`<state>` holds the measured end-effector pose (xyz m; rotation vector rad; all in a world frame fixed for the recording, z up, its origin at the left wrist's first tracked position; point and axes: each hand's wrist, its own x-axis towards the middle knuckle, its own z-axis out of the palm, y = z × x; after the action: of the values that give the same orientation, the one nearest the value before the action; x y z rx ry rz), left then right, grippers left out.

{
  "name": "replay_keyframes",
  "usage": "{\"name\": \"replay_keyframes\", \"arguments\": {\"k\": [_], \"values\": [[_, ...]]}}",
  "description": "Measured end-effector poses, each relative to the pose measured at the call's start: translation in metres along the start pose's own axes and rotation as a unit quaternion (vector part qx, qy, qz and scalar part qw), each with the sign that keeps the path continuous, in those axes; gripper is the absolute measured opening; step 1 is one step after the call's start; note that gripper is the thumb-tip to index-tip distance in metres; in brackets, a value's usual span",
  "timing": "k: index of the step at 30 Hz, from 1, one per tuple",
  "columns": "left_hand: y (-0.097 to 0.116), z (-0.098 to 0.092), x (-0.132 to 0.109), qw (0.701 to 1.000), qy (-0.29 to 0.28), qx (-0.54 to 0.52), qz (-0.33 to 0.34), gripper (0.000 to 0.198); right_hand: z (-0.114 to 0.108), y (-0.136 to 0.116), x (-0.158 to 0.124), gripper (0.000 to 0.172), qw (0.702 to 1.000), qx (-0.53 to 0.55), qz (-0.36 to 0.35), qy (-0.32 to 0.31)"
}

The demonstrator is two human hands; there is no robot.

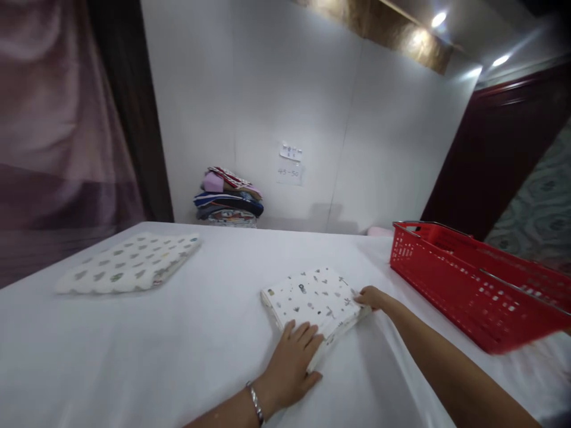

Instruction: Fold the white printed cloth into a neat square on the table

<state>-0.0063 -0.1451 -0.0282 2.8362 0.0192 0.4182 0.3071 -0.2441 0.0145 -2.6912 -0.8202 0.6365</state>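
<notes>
A folded white cloth (312, 297) with a small scattered print lies on the white-covered table, right of the middle. My left hand (294, 359) rests at its near edge, fingers spread with their tips on the fabric. At the cloth's right corner my right hand (371, 298) pinches the edge between thumb and fingers. A second folded white cloth (134, 261), patterned with grey and green shapes, lies flat at the table's left side, away from both hands.
A red plastic basket (464, 285) stands on the right side of the table (214, 345). Against the back wall rises a stack of folded fabrics (229, 199). Paper notes (289, 172) hang on the wall. A purplish curtain (49, 131) hangs at left.
</notes>
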Motion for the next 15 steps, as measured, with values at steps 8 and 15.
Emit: {"name": "replay_keyframes", "arguments": {"k": [8,15], "values": [[-0.026,-0.034,-0.028,0.999,0.004,0.034,-0.014,0.051,0.022,0.023,-0.047,0.021,0.984,0.118,-0.019,-0.133],[-0.030,-0.060,-0.042,0.998,-0.023,-0.010,-0.052,0.039,0.027,0.026,-0.088,0.034,0.996,-0.017,-0.087,-0.011]]}}
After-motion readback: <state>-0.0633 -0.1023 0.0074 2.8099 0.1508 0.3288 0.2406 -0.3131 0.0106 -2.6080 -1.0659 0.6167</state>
